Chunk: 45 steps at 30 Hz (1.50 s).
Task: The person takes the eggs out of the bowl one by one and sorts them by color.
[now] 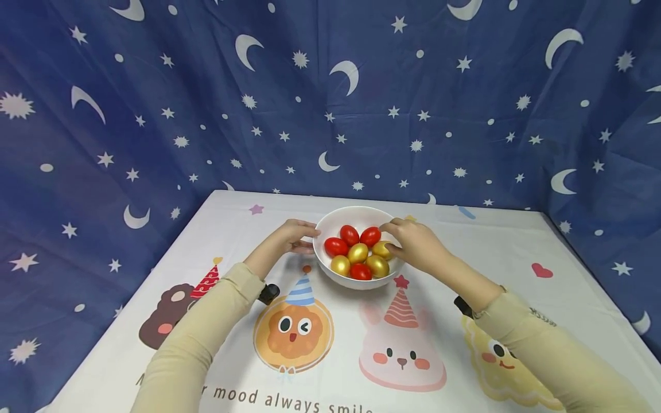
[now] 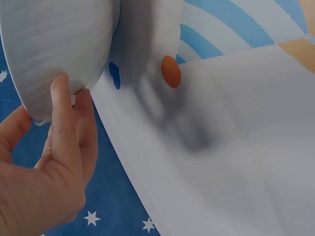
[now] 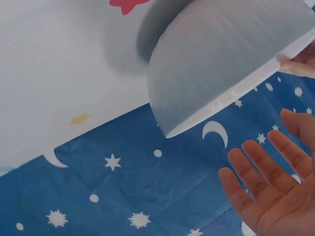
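Observation:
A white bowl [image 1: 330,274] near the far side of the table holds several shiny red eggs [image 1: 336,246] and gold eggs [image 1: 358,253]. My left hand [image 1: 295,236] grips the bowl's left side, thumb at the rim and fingers against the outer wall. The left wrist view shows the same left hand [image 2: 54,152] on the bowl's smooth outside [image 2: 59,44]. Over the right rim is my right hand [image 1: 415,243], close to a gold egg. In the right wrist view, that right hand [image 3: 275,182] has its fingers spread and apart from the bowl [image 3: 211,64].
A white tablecloth [image 1: 232,355] printed with cartoon faces and lettering covers the table. Behind it hangs a dark blue curtain [image 1: 372,126] with white moons and stars. Black wrist cameras show at the left sleeve [image 1: 268,293] and right sleeve [image 1: 463,306].

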Motion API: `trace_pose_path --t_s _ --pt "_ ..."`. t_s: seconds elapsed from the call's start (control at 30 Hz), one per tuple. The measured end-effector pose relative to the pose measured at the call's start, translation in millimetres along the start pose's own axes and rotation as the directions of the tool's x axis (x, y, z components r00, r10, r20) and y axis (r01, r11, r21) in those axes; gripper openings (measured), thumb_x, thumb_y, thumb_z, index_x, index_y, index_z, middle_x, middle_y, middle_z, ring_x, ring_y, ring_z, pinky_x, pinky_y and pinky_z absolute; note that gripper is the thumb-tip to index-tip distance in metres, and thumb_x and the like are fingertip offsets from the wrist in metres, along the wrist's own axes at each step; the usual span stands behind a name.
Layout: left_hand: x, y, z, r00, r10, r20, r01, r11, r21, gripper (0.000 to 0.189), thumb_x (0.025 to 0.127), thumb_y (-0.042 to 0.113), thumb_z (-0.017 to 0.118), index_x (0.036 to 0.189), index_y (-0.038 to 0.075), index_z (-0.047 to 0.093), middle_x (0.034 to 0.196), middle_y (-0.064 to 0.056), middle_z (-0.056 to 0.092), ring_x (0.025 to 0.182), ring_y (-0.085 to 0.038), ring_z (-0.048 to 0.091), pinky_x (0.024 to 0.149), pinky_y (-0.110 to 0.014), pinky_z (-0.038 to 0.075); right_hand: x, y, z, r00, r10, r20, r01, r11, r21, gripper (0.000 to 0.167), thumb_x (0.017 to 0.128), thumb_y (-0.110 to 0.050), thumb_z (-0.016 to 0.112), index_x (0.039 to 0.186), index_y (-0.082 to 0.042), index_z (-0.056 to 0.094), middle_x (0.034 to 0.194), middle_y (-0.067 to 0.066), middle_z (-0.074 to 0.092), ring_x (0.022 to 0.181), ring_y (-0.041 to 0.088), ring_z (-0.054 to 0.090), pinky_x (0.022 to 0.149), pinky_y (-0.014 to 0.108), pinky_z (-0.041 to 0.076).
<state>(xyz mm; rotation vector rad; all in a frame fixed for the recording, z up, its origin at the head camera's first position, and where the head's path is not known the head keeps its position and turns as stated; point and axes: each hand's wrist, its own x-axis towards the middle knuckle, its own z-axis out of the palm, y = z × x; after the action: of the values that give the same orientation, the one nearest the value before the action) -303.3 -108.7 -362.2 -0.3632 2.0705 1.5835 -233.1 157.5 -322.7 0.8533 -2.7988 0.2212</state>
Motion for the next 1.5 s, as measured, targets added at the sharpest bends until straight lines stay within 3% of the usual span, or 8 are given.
trace_pose_path --t_s 0.27,0.47,0.7,0.9,1.07,1.2,1.37,1.5 --pt "4.8 -4.2 3.8 0.999 0.038 -0.017 -0.038 0.998 -0.043 0.044 0.092 0.013 0.061 0.135 0.007 0.051 0.127 -0.014 0.055 0.098 -0.026 0.064 0.078 -0.033 0.060 12.4 0 -2 0.997 -0.033 0.068 0.032 0.999 0.017 0.033 0.078 -0.008 0.076 0.110 -0.003 0.067 0.101 0.013 0.070 0.088 0.029 0.066 0.087 0.048 0.056" --pt "8.2 -4.6 8.9 0.999 0.036 -0.029 -0.039 0.996 -0.076 0.041 0.090 0.015 0.064 0.131 0.010 0.056 0.127 -0.013 0.056 0.088 -0.020 0.064 0.083 -0.033 0.057 17.2 2 2 0.987 -0.016 0.159 -0.002 0.994 0.113 0.032 0.078 -0.006 0.075 0.109 -0.002 0.067 0.103 0.014 0.069 0.091 0.028 0.066 0.081 0.038 0.061" --pt "8.6 -4.4 10.1 1.000 0.018 -0.025 -0.021 0.994 -0.107 0.042 0.091 0.014 0.064 0.131 0.012 0.056 0.133 -0.011 0.053 0.098 -0.023 0.063 0.091 -0.034 0.055 23.1 4 10 0.971 -0.010 0.239 -0.042 0.976 0.214 0.026 0.079 -0.002 0.073 0.105 0.001 0.069 0.103 0.015 0.070 0.095 0.029 0.064 0.081 0.035 0.061" --pt "7.4 -5.7 8.8 0.999 0.027 -0.017 -0.029 0.990 -0.137 0.043 0.091 0.014 0.063 0.133 0.012 0.054 0.134 -0.013 0.053 0.104 -0.025 0.062 0.070 -0.024 0.061 27.9 7 18 0.942 0.007 0.335 -0.083 0.974 0.211 0.022 0.078 -0.005 0.075 0.099 0.001 0.069 0.097 0.016 0.069 0.092 0.030 0.062 0.080 0.034 0.061" --pt "6.5 -9.4 6.7 1.000 0.026 -0.018 -0.028 0.993 -0.119 0.045 0.091 0.017 0.063 0.135 0.013 0.052 0.133 -0.013 0.053 0.091 -0.020 0.063 0.062 -0.019 0.060 30.6 3 27 0.918 0.048 0.394 -0.138 0.969 0.203 0.024 0.079 -0.007 0.075 0.101 -0.001 0.068 0.099 0.015 0.069 0.093 0.028 0.060 0.082 0.034 0.061" --pt "7.9 -13.6 5.1 1.000 0.013 -0.013 -0.015 0.992 -0.128 0.046 0.091 0.017 0.063 0.135 0.013 0.052 0.132 -0.013 0.054 0.085 -0.017 0.063 0.059 -0.018 0.060 30.8 -2 33 0.902 0.074 0.425 -0.172 0.965 0.197 0.021 0.081 -0.006 0.073 0.101 -0.002 0.068 0.090 0.012 0.067 0.083 0.022 0.055 0.075 0.027 0.059" --pt "9.9 -17.1 2.3 1.000 0.000 -0.008 -0.001 0.987 -0.160 0.047 0.091 0.016 0.063 0.136 0.014 0.051 0.135 -0.012 0.052 0.098 -0.021 0.061 0.059 -0.018 0.060 31.8 -7 41 0.910 0.056 0.411 -0.137 0.976 0.170 0.018 0.080 -0.004 0.071 0.098 -0.002 0.069 0.076 0.008 0.063 0.072 0.018 0.050 0.061 0.019 0.049" --pt "9.8 -17.4 -0.4 1.000 0.001 -0.012 -0.003 0.985 -0.171 0.047 0.091 0.016 0.063 0.136 0.014 0.051 0.135 -0.012 0.052 0.101 -0.023 0.061 0.060 -0.019 0.060 33.4 -10 45 0.920 0.032 0.392 -0.091 0.987 0.131 0.018 0.079 -0.002 0.069 0.097 -0.001 0.069 0.077 0.008 0.065 0.069 0.017 0.050 0.059 0.018 0.048"
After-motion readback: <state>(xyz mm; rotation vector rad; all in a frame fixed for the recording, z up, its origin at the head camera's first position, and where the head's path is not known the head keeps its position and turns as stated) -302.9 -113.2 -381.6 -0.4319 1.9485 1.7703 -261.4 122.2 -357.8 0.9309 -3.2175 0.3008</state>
